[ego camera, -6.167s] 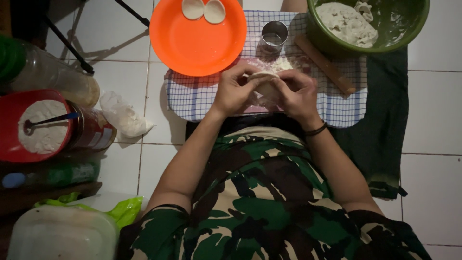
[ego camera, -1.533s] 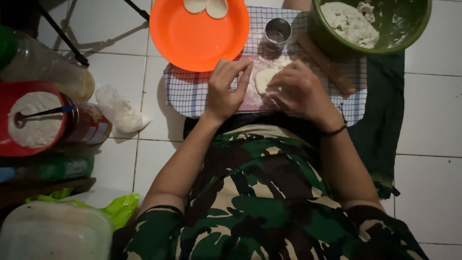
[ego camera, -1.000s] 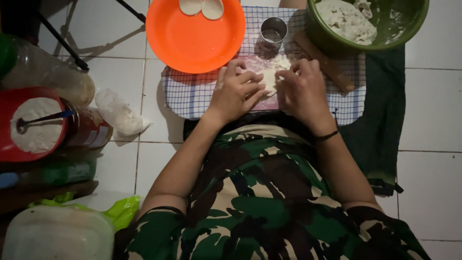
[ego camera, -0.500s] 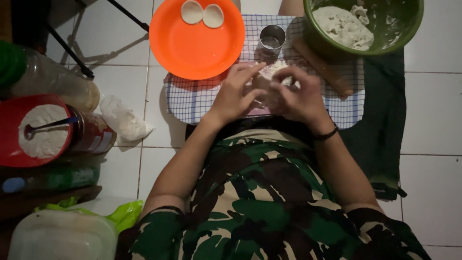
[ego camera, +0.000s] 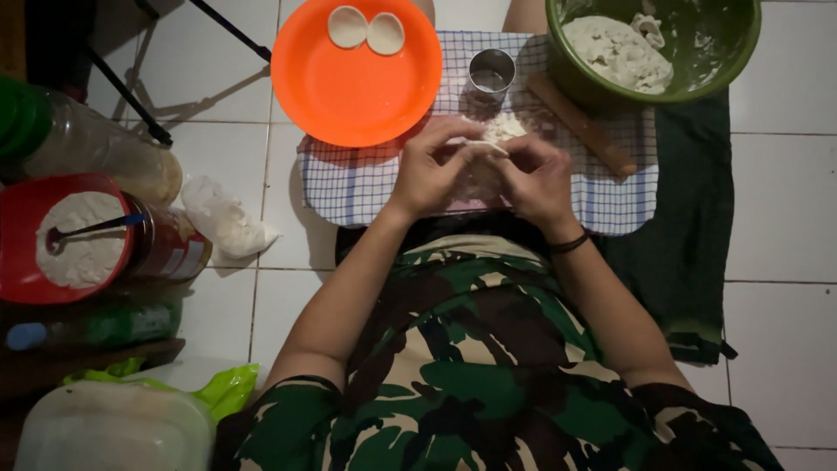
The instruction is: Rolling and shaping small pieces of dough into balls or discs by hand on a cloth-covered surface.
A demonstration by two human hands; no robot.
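Note:
My left hand [ego camera: 432, 167] and my right hand [ego camera: 539, 177] meet above a blue-and-white checked cloth [ego camera: 357, 181], and together they pinch a thin round piece of pale dough [ego camera: 485, 146] by its edge. More dough scraps [ego camera: 503, 126] lie on the cloth just beyond my fingers. A small metal cup [ego camera: 491, 71] stands behind them. An orange plate [ego camera: 356, 83] at the far left of the cloth holds two folded dough pieces [ego camera: 366, 29]. A green bowl [ego camera: 724, 54] at the far right holds a lump of dough [ego camera: 615, 53].
A wooden rolling pin [ego camera: 582, 126] lies on the cloth by the green bowl. At the left stand a red bowl of white filling with a spoon [ego camera: 77, 240], a jar [ego camera: 173, 244], a plastic bag [ego camera: 225, 220], bottles and a white lidded container [ego camera: 113, 430]. A dark green cloth [ego camera: 689, 235] lies right.
My hands have lifted the dough round off the cloth and drawn together, fingers now pinching its edge. The view has tilted slightly.

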